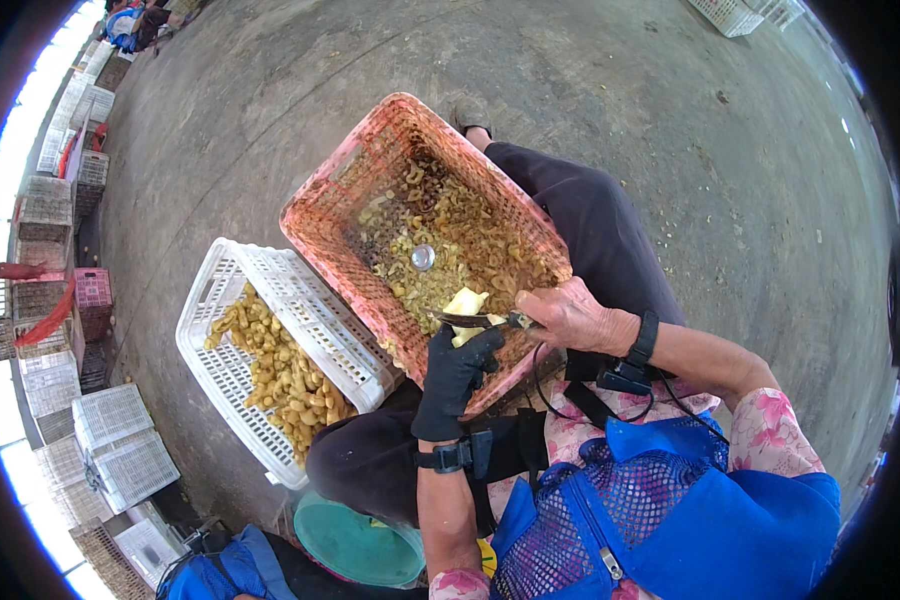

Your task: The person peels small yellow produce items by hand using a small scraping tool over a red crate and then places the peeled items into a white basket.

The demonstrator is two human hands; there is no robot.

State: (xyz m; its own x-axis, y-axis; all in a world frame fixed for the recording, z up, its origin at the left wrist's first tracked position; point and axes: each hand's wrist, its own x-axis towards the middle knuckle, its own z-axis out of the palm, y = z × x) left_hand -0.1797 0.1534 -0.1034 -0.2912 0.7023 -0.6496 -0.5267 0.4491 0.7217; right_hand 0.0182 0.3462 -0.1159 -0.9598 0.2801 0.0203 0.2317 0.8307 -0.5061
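Observation:
My left hand (457, 375), in a black glove, is closed around a pale yellow piece of peeled ginger (465, 303) over the near end of a pink plastic crate (315, 215). Bare, my right hand (575, 315) grips the dark handle of a knife (460, 320). Its dark blade lies across the ginger, close to the gloved fingers. Brown and yellow peelings (460, 225) cover the crate's bottom, and a small round silvery object (423, 257) rests among them. My fingers hide part of the ginger and of the knife's handle.
A white plastic basket (202, 345) of unpeeled ginger (280, 370) stands left of the pink crate. Near my left leg is a green basin (360, 540). Stacked crates (125, 440) line the left side. My right leg (610, 230) stretches along the crate's right side.

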